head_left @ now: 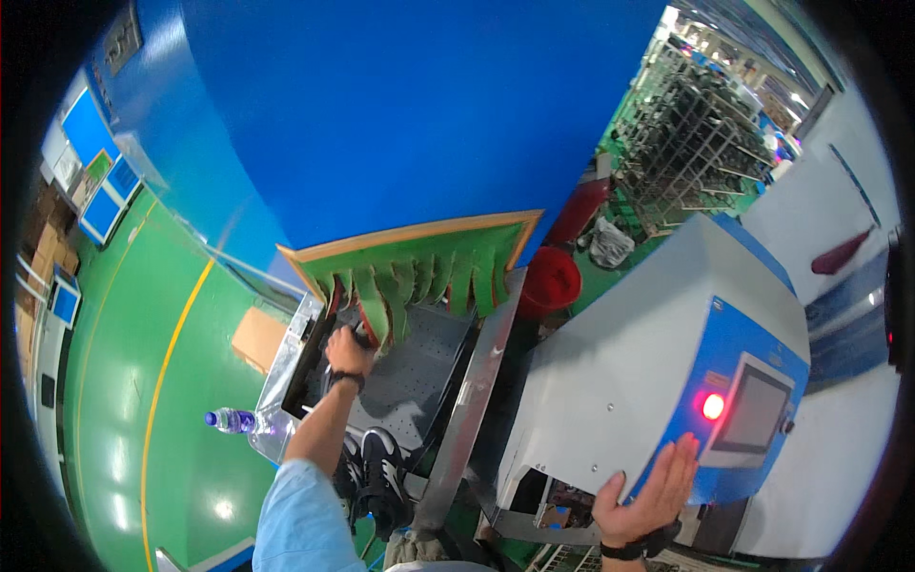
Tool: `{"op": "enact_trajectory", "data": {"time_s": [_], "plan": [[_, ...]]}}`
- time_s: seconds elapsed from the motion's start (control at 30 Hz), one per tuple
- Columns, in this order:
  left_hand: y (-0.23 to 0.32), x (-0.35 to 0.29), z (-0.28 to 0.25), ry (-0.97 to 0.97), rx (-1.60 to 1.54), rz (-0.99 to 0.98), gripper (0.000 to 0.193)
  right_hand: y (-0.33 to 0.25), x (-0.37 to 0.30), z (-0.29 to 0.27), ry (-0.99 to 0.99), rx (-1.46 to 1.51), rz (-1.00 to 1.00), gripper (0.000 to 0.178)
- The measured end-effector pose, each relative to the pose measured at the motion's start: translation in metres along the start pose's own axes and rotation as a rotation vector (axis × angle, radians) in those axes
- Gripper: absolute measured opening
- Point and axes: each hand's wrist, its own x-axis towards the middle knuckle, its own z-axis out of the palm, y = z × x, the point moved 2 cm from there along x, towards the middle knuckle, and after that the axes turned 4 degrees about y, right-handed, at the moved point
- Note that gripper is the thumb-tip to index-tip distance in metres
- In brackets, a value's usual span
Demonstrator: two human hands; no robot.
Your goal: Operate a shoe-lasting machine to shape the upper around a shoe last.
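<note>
My left hand (350, 351) reaches to the green fringed curtain (386, 291) across the opening of a large blue machine. Its fingers are curled round something dark, mostly hidden by the hand and the strips. Below it lies a grey perforated tray (405, 367). A pair of black sneakers (381, 467) with white markings shows at the near end of the tray; whether they stand on it I cannot tell. My right hand (653, 491) rests with fingers stretched out on the lower edge of a blue and white control box (610, 372), under a lit red button (713, 407).
A clear bottle (233, 419) with a blue cap lies by the tray's left side, near a cardboard box (257, 338). A red bucket (553, 279) stands between machine and control box. Metal racks (705, 143) fill the far right. The blue machine body (400, 114) rises ahead.
</note>
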Motion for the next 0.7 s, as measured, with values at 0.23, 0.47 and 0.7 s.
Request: {"op": "enact_trajectory", "data": {"time_s": [0.23,0.47,0.7], "plan": [[0.071,-0.146,-0.219,-0.414,-1.255,-0.196,0.068,-0.022,-0.023,-0.019,0.159,0.275,0.1,0.079],[0.151,-0.317,-0.28,-1.099,-1.454,-0.038,0.094,-0.036,-0.139,-0.014,-0.489,2.044,0.613,0.105],[0.152,-0.376,-0.205,-1.425,-0.664,0.589,0.028,0.041,-0.299,0.037,-1.046,2.156,1.582,0.061]]}}
